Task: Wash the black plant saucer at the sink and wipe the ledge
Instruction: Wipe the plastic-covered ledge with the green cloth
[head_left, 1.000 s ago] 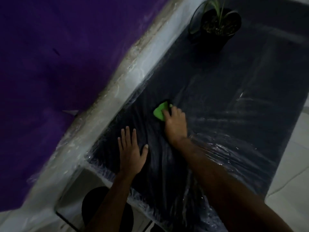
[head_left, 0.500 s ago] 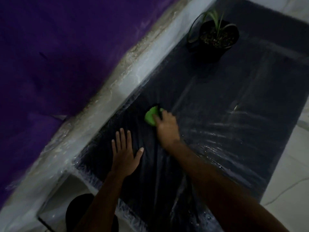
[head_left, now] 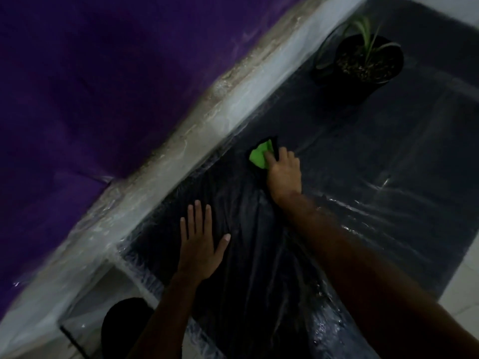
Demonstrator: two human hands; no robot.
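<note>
Fingers [head_left: 269,158] of our right hand [head_left: 285,174] curled over one green cloth [head_left: 259,158], half hiding it, by the ledge's [head_left: 363,164] wall-side edge; our left hand [head_left: 199,244] lay flat. One black saucer [head_left: 121,327] in the sink [head_left: 103,288] was partly hidden.

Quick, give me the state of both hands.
Left hand: open, flat on the ledge.
Right hand: closed on the green cloth, pressing it to the ledge.

- One head view: it looks forward and steeply down from above the forearms, close over the left hand [head_left: 199,244] and right hand [head_left: 283,172].
- The frame is rolled, so the ledge [head_left: 388,177] runs diagonally — the potted plant [head_left: 368,60] sits far beyond the right hand's green cloth [head_left: 259,156].
</note>
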